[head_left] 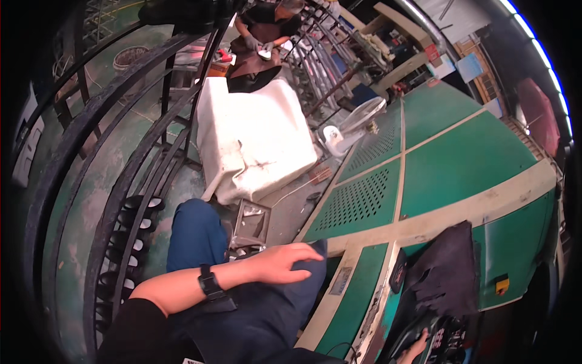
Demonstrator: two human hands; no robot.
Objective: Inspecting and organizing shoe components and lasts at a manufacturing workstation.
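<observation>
My left hand reaches across my lap, above the knee of my dark trousers. Its fingers are spread and nothing is in them. A black strapped device sits on that wrist. At the lower right edge, only part of my right hand shows, its thumb lying against a dark glossy object that it seems to grip. The kind of object is too dark to make out. Just above it, a ragged dark cloth hangs over the green and cream machine.
On the left stands a black metal rack with several dark shoe-like pieces on its lower bars. A white-covered block is ahead, with a fan beside it. Beyond, a co-worker handles a small white piece. A bucket stands far left.
</observation>
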